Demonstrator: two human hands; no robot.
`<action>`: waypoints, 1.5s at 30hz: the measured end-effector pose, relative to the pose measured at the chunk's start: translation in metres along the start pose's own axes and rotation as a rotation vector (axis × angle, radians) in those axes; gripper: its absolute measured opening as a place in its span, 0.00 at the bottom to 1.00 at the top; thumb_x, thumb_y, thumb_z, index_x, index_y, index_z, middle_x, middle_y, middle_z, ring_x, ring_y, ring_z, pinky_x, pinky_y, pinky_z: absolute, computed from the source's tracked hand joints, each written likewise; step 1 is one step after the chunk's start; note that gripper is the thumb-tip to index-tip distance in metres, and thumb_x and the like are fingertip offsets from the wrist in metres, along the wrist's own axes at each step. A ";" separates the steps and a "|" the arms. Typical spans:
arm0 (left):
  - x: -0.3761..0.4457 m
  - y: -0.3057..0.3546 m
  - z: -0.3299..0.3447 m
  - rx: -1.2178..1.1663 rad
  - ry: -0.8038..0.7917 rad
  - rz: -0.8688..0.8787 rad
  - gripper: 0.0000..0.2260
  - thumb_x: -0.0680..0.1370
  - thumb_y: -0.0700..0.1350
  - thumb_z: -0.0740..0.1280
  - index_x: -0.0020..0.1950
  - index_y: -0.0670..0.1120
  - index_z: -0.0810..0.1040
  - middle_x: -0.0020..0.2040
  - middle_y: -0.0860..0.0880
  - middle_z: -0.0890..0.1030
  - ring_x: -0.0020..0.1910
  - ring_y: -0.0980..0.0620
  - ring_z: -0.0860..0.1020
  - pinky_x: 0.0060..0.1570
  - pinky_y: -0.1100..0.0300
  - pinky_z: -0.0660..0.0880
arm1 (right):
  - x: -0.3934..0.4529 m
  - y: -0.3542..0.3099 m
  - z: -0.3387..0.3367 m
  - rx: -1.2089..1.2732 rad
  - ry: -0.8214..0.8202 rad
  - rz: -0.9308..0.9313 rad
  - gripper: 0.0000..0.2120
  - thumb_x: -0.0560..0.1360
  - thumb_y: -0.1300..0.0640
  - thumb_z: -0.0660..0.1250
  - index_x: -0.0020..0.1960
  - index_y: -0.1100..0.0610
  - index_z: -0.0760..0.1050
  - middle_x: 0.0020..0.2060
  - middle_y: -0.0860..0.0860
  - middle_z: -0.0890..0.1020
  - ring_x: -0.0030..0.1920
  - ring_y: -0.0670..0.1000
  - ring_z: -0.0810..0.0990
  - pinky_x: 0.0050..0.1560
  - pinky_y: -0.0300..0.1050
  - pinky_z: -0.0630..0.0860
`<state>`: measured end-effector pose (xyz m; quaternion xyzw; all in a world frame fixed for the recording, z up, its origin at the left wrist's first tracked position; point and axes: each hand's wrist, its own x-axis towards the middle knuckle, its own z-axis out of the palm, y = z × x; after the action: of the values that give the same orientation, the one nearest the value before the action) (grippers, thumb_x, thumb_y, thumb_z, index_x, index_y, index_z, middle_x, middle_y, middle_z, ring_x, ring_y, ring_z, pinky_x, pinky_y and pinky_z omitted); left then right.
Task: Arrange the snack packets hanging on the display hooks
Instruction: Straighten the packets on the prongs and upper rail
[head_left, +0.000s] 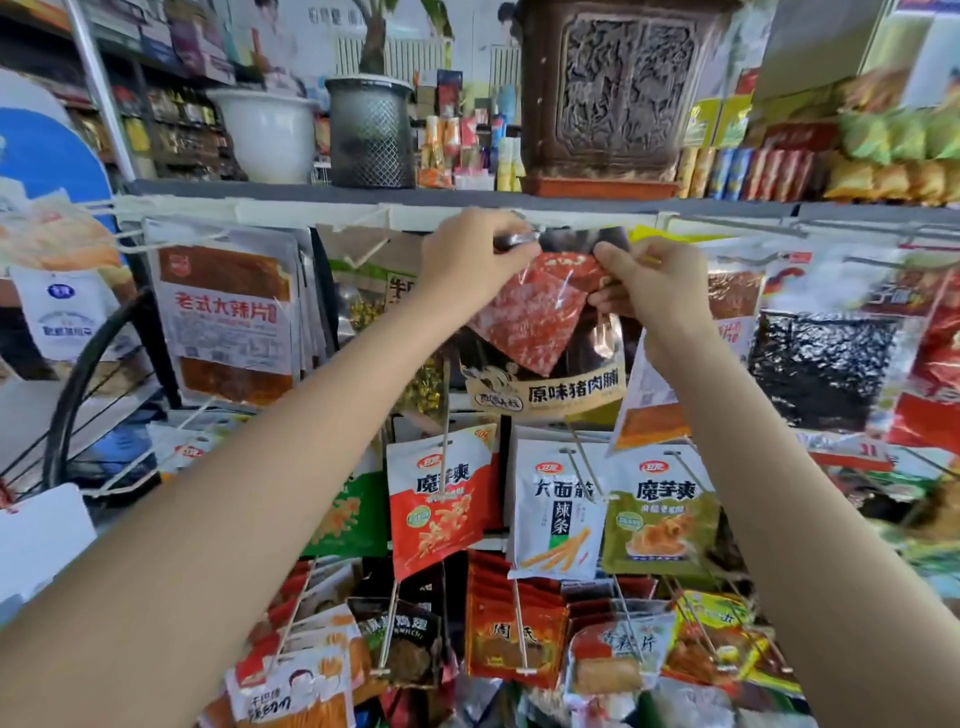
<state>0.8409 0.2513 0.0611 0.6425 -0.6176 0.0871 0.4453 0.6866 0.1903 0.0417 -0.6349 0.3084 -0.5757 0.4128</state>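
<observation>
A dark pork jerky packet (545, 358) with a red meat picture and a tan label hangs at the top row of the display, just under the grey shelf edge (311, 195). My left hand (467, 260) pinches the packet's top left corner by the hook. My right hand (649, 286) grips its top right edge. Both hands are raised to the same hook rail. The hook itself is hidden behind my fingers.
Spicy strip packets (223, 312) hang to the left and a seaweed packet (821, 364) to the right. Below hang konjac and gluten snack packets (558, 509) on long wire hooks. Pots and a carved brown planter (623, 98) stand on the shelf above.
</observation>
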 end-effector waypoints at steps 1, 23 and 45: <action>0.000 -0.001 -0.003 -0.013 -0.001 0.011 0.14 0.75 0.49 0.67 0.59 0.47 0.79 0.57 0.50 0.81 0.58 0.52 0.76 0.62 0.51 0.71 | -0.001 -0.001 0.002 0.001 -0.006 0.000 0.12 0.74 0.60 0.68 0.34 0.58 0.69 0.25 0.54 0.77 0.22 0.47 0.78 0.25 0.39 0.76; 0.010 0.006 0.002 0.056 0.011 -0.045 0.08 0.73 0.54 0.68 0.43 0.50 0.78 0.38 0.57 0.77 0.45 0.52 0.76 0.58 0.47 0.71 | 0.006 0.013 0.017 -0.090 0.215 -0.009 0.14 0.73 0.57 0.69 0.33 0.56 0.68 0.26 0.53 0.78 0.21 0.47 0.78 0.29 0.46 0.80; -0.002 -0.044 0.047 0.566 0.246 0.174 0.24 0.72 0.33 0.66 0.67 0.44 0.68 0.67 0.41 0.69 0.66 0.41 0.67 0.67 0.47 0.63 | -0.005 0.064 0.042 -0.316 0.127 -0.155 0.28 0.73 0.70 0.60 0.70 0.57 0.58 0.66 0.53 0.68 0.60 0.53 0.75 0.55 0.48 0.77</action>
<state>0.8583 0.2139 0.0112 0.6704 -0.5629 0.3703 0.3109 0.7328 0.1721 -0.0171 -0.6762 0.3706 -0.5890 0.2419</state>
